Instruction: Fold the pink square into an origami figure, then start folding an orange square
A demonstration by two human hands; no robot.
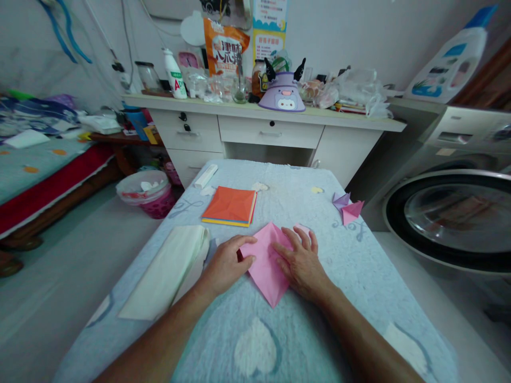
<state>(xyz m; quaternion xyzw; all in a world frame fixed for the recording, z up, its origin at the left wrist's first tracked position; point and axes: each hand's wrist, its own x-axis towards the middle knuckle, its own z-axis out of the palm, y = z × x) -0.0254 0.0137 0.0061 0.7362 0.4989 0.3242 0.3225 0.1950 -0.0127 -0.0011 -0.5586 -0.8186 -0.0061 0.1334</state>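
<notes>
A pink sheet of origami paper point(265, 260) lies like a diamond on the cloth-covered table, one corner towards me. My left hand point(229, 263) pinches its left corner between thumb and fingers. Across its right side rests my right hand point(301, 260), fingers spread and pressing the sheet flat. Just behind the right fingers a small pale pink piece point(302, 229) peeks out, mostly covered. Further back sits a stack of coloured paper point(230, 206), orange on top. Two folded paper shapes, one purple point(341, 200) and one pink point(352, 213), stand at the table's right edge.
To my left lies a folded pale cloth or paper point(165, 274), close to my left forearm. A small white box point(206, 176) is at the far left corner. The tablecloth point(255, 346) has a heart pattern. An open washing machine door point(451, 221) juts out on the right.
</notes>
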